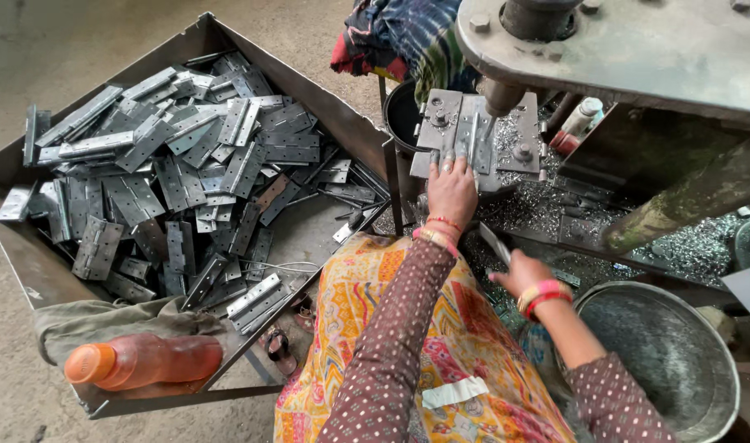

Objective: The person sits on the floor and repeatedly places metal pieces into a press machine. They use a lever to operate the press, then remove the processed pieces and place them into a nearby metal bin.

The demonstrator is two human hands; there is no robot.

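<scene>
- Left hand [452, 190] lies flat, fingers spread, pressing a grey hinge plate [472, 135] onto the press bed [519, 131]; the plate's long axis runs away from the body, under the punch [501, 97].
- Right hand [520, 272], nearer the body, pinches another hinge [495, 244], tilted toward the press.
- Tray [309, 90] of loose hinges [178, 172] sits left; metal bowl [662, 361] right.

Bare grey concrete floor [55, 33], daylit
</scene>
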